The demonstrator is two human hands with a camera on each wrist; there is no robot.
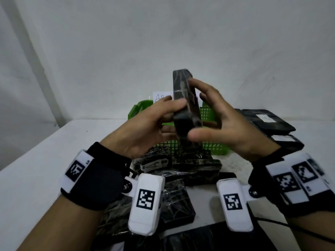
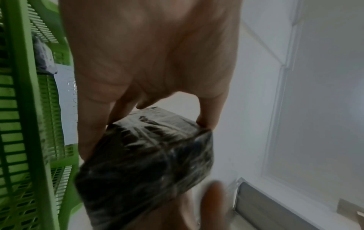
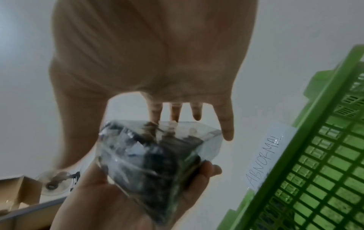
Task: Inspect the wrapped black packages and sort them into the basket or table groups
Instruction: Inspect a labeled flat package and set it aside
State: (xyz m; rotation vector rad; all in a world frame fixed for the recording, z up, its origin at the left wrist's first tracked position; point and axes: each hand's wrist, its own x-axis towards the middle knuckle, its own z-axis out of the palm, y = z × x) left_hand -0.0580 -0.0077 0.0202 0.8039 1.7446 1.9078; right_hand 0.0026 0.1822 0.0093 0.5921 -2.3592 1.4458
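Both hands were up at 12 o'clock over the green basket (image 1: 137, 109), holding one wrapped black package (image 1: 184, 98) on edge between them. Left hand (image 1: 145, 127) had thumb and fingers curled round its lower end; right hand (image 1: 226, 122) pressed fingertips on the far face, thumb across the near edge, fingers fairly straight. Looked like mid-inspection, package not yet sorted

Progress, as a guess: a stack of packages (image 1: 268, 122) sat on the counter (image 1: 36, 160) at 2 o'clock, top one carrying a white label, writing too small to read. An unsorted pile (image 1: 181, 169) lay at 6 o'clock under the wrists, so most of the job seemed left. At least one dark item showed inside the basket in the left wrist view

Paper tag (image 3: 263, 160) on the basket read "ABNORMAL". One pile package label showed an "A"
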